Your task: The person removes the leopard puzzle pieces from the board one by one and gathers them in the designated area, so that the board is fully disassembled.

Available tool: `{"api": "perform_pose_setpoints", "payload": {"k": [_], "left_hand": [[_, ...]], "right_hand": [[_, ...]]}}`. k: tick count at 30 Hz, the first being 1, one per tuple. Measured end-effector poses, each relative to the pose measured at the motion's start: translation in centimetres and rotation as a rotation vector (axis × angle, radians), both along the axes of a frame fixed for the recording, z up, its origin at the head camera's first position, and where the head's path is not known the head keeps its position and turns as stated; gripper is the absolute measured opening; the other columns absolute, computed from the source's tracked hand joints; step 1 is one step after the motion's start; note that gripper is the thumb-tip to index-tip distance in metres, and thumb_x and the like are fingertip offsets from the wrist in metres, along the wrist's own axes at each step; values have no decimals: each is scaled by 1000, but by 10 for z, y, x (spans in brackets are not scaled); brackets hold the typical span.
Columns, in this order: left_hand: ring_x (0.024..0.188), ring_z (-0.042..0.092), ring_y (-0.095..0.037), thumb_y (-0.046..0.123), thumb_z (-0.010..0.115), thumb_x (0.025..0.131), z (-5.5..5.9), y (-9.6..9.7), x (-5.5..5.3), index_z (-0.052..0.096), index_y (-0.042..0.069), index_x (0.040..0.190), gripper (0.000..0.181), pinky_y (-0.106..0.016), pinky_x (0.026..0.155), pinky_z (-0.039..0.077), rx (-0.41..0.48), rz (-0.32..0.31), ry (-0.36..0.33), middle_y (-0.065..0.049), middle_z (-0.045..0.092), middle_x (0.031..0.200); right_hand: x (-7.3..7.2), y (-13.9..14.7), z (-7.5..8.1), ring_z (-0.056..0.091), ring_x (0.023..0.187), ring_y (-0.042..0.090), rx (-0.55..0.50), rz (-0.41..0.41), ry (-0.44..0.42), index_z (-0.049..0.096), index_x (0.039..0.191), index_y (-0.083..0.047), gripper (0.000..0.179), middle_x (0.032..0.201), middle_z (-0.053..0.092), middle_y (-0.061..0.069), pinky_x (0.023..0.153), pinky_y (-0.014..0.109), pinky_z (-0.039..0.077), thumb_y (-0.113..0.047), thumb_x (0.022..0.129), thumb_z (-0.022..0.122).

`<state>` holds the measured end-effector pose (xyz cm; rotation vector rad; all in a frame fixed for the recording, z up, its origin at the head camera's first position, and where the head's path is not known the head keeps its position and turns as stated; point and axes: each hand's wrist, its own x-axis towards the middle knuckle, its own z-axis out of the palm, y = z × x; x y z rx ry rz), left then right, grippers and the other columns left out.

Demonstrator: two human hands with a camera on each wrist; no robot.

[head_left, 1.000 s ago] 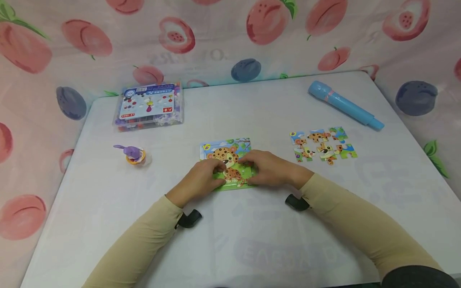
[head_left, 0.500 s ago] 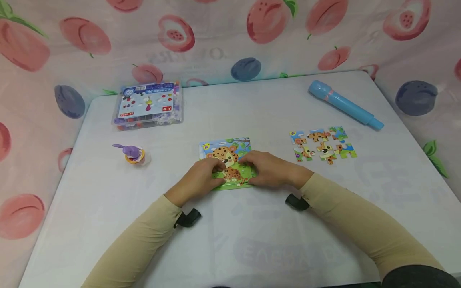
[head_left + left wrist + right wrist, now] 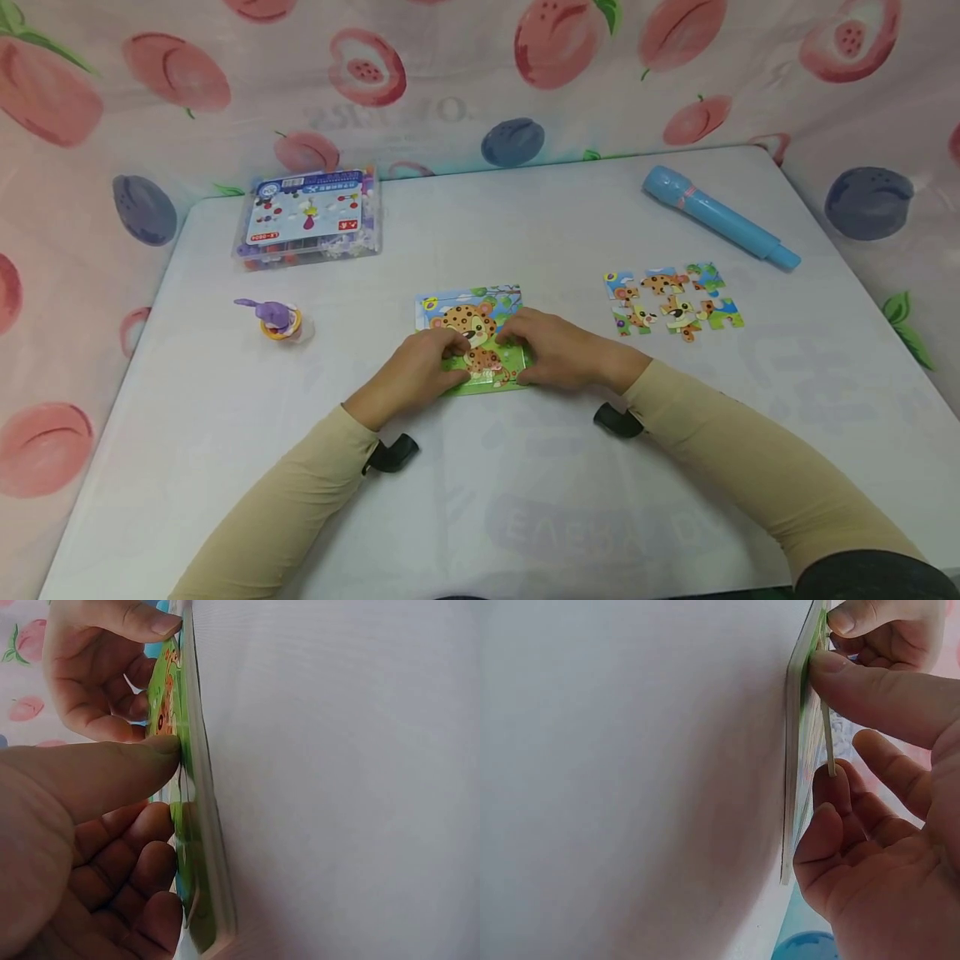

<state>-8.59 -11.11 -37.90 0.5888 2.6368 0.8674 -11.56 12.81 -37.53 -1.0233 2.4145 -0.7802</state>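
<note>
A leopard jigsaw puzzle (image 3: 480,362) in a shallow board lies at the middle of the white table. My left hand (image 3: 420,371) holds it from the left, thumb at the near edge and fingers curled at the side. From the right, my right hand (image 3: 562,350) pinches the puzzle's right part between thumb and fingers. In the right wrist view a thin layer (image 3: 829,742) stands tilted off the backing board (image 3: 789,750), its end at my right fingertips. Part of the picture is hidden under the hands. Several loose puzzle pieces (image 3: 678,308) lie to the right.
A clear box of colourful beads (image 3: 307,217) sits at the back left. Nearer stands a small purple toy (image 3: 276,316) with a yellow ring. At the back right lies a blue tube-shaped thing (image 3: 720,218). A fruit-print cloth (image 3: 442,83) hangs behind the table.
Both hands stay at the puzzle with hardly any movement. The right fingers shift very slightly. The view itself drifts a little; the other things keep their places.
</note>
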Motion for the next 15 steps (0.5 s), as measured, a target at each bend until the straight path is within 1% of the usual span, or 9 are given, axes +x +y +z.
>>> {"api": "perform_pose_setpoints", "payload": {"k": [4, 10, 15], "left_hand": [[100, 62, -23, 15, 78, 88, 0, 0, 0, 67, 2, 113, 30, -39, 90, 50, -1, 1, -1, -7, 68, 106], [99, 61, -22, 14, 78, 88, 1, 0, 0, 67, 2, 112, 29, -39, 90, 50, -8, -11, 14, -6, 67, 105], [98, 61, -22, 13, 79, 88, 1, 1, -1, 67, 2, 111, 29, -39, 89, 50, -16, -16, 19, -7, 67, 104]], "right_hand": [[0, 0, 0, 52, 113, 23, 3, 8, 10, 59, 124, 0, 47, 123, 56, 8, 101, 40, 44, -7, 83, 80], [-2, 1, 0, 51, 116, 22, 1, 28, -17, 60, 124, -1, 42, 125, 55, 8, 102, 40, 44, -8, 85, 75], [-3, 2, 0, 51, 117, 23, 1, 38, -37, 60, 124, -2, 41, 127, 54, 9, 102, 40, 43, -10, 86, 72]]}}
